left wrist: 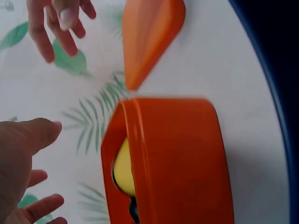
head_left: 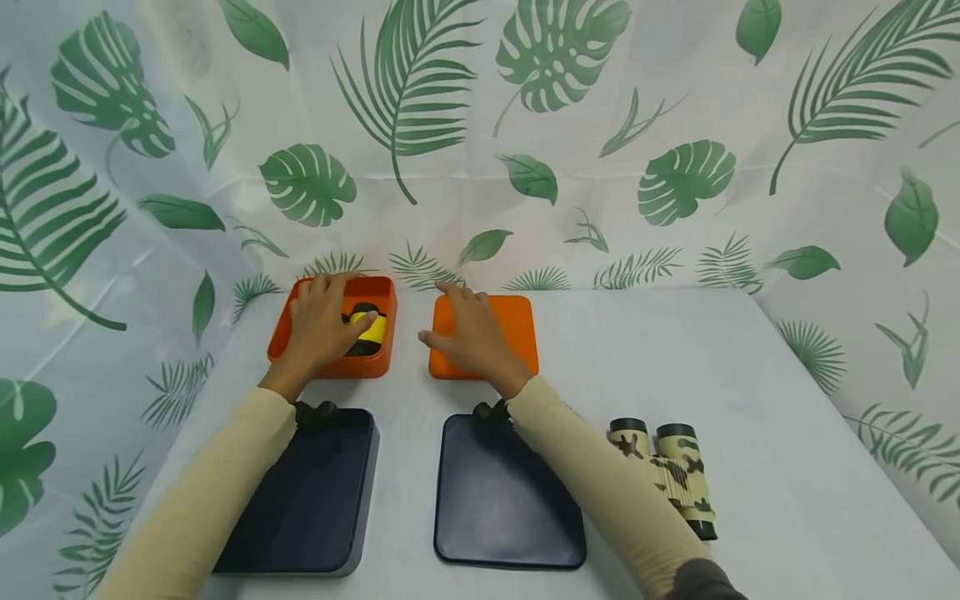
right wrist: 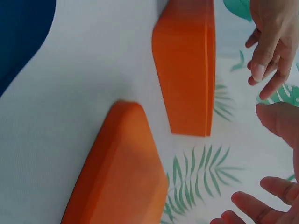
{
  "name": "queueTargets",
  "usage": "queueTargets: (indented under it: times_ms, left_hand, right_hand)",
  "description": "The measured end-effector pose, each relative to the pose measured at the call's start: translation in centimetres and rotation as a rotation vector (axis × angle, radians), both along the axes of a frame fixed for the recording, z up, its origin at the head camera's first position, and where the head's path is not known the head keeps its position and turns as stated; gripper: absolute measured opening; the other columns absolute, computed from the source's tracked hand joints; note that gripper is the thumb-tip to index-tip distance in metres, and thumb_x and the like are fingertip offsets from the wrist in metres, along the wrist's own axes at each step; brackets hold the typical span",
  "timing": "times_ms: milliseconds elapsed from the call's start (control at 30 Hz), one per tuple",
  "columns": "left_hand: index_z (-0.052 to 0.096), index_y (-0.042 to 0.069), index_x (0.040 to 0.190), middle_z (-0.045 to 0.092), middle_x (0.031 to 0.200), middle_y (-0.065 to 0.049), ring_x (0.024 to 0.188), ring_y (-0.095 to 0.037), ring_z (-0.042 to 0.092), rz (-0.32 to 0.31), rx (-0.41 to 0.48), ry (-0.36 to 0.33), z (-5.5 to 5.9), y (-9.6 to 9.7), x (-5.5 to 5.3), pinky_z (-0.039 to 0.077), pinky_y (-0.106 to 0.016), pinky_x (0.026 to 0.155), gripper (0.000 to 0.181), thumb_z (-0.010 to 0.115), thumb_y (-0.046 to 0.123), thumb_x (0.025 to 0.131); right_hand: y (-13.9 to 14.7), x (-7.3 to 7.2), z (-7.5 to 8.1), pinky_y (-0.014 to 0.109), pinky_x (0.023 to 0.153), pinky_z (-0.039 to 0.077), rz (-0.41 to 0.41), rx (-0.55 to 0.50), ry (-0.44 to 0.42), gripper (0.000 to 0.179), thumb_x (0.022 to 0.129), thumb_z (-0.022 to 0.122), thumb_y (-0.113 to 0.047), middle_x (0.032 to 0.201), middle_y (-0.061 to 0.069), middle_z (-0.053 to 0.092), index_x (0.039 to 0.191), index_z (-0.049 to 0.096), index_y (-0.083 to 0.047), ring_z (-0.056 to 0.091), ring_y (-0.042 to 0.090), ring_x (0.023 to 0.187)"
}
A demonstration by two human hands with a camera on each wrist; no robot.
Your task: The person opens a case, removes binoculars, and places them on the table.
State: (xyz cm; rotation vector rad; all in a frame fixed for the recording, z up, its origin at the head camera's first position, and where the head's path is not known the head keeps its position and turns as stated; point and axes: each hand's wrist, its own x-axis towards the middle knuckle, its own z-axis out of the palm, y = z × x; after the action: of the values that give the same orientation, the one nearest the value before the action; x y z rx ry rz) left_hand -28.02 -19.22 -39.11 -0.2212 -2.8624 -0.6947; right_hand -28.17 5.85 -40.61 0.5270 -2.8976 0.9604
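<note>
My left hand (head_left: 321, 327) hovers over an open orange box (head_left: 387, 354), its fingers spread and holding nothing. Inside that box lies a yellow and black object (head_left: 372, 328), partly hidden by the hand, so its kind cannot be told. My right hand (head_left: 477, 335) is above a flat orange lid (head_left: 519, 327), thumb apart from the fingers, with nothing in its grasp. In the left wrist view, the box (left wrist: 182, 158) stands beside the left hand (left wrist: 21, 158), a gap between them. In the right wrist view, the lid (right wrist: 126, 172) is apart from the right hand (right wrist: 275, 186).
A dark blue tray-like box (head_left: 315, 492) sits under the left forearm, and a dark blue lid (head_left: 502, 492) near the right forearm. Small black items (head_left: 487, 411) show at their far edges. Camouflage binoculars (head_left: 678, 475) lie to the right. Leaf-patterned cloth (head_left: 450, 125) rises behind the white table (head_left: 637, 350).
</note>
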Motion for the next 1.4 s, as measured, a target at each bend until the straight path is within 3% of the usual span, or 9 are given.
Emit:
queueTargets:
  times_ms: [300, 500, 800, 1100, 1400]
  left_hand:
    - [0.039, 0.015, 0.162, 0.036, 0.160, -0.030, 0.146, -0.054, 0.029, -0.004, -0.054, -0.057, -0.6, -3.5, -0.4, 0.027, -0.073, 0.111, 0.082, 0.079, 0.040, 0.095]
    - [0.036, 0.017, 0.165, 0.034, 0.162, -0.030, 0.145, -0.055, 0.029, 0.002, -0.094, -0.086, -0.7, -5.2, -0.7, 0.027, -0.072, 0.110, 0.088, 0.080, 0.044, 0.094]
    - [0.032, 0.015, 0.166, 0.033, 0.161, -0.034, 0.145, -0.061, 0.027, -0.003, -0.105, -0.178, -0.8, -7.4, -1.6, 0.028, -0.075, 0.109, 0.095, 0.081, 0.046, 0.092]
    - [0.032, 0.012, 0.165, 0.031, 0.162, -0.035, 0.145, -0.063, 0.028, -0.007, -0.148, -0.282, -0.9, -8.7, -2.0, 0.022, -0.077, 0.116, 0.097, 0.083, 0.045, 0.090]
    - [0.029, 0.011, 0.166, 0.032, 0.161, -0.034, 0.143, -0.063, 0.029, -0.011, -0.158, -0.361, -0.7, -9.3, -2.3, 0.025, -0.078, 0.112, 0.097, 0.084, 0.039, 0.091]
  right_hand:
    - [-3.0, 0.1, 0.2, 0.048, 0.124, 0.039, 0.085, 0.046, 0.049, 0.092, 0.093, 0.081, -0.049, 0.167, 0.006, 0.046, 0.166, 0.036, -0.016, 0.041, 0.033, 0.148]
    - [-4.8, 0.0, 0.3, 0.048, 0.127, 0.036, 0.108, 0.097, 0.037, 0.093, 0.094, 0.076, -0.058, 0.168, 0.004, 0.045, 0.167, 0.033, -0.019, 0.042, 0.030, 0.150]
    - [-7.0, -0.9, 0.0, 0.046, 0.118, 0.041, 0.137, 0.150, 0.059, 0.089, 0.095, 0.072, -0.061, 0.167, 0.004, 0.046, 0.165, 0.038, -0.017, 0.041, 0.029, 0.146]
    - [-8.5, -1.7, -0.2, 0.049, 0.116, 0.041, 0.111, 0.181, -0.010, 0.091, 0.094, 0.073, -0.063, 0.162, 0.006, 0.051, 0.165, 0.036, -0.020, 0.041, 0.031, 0.145]
    - [-9.9, -2.8, -0.3, 0.053, 0.125, 0.033, 0.104, 0.172, -0.059, 0.094, 0.091, 0.078, -0.060, 0.161, 0.003, 0.053, 0.165, 0.037, -0.019, 0.032, 0.030, 0.156]
